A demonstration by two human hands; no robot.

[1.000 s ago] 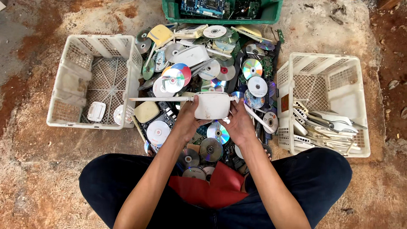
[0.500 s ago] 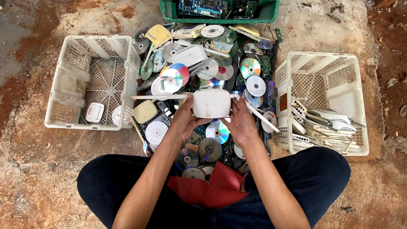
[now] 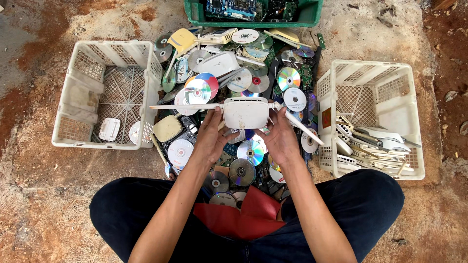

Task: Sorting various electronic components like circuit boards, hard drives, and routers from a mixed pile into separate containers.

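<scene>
Both my hands hold a white router above a heap of discs and electronic scrap. My left hand grips its left side and my right hand grips its right side. One thin white antenna sticks out level to the left. Another antenna slants down to the right. Shiny discs lie directly under my hands.
A white plastic basket on the left holds a small white device and a disc. A white basket on the right holds several white routers. A green crate with circuit boards sits at the top. The ground is bare reddish dirt.
The router has stayed in both hands at about the same spot over the heap. The view has shifted slightly; nothing was let go or picked up.
</scene>
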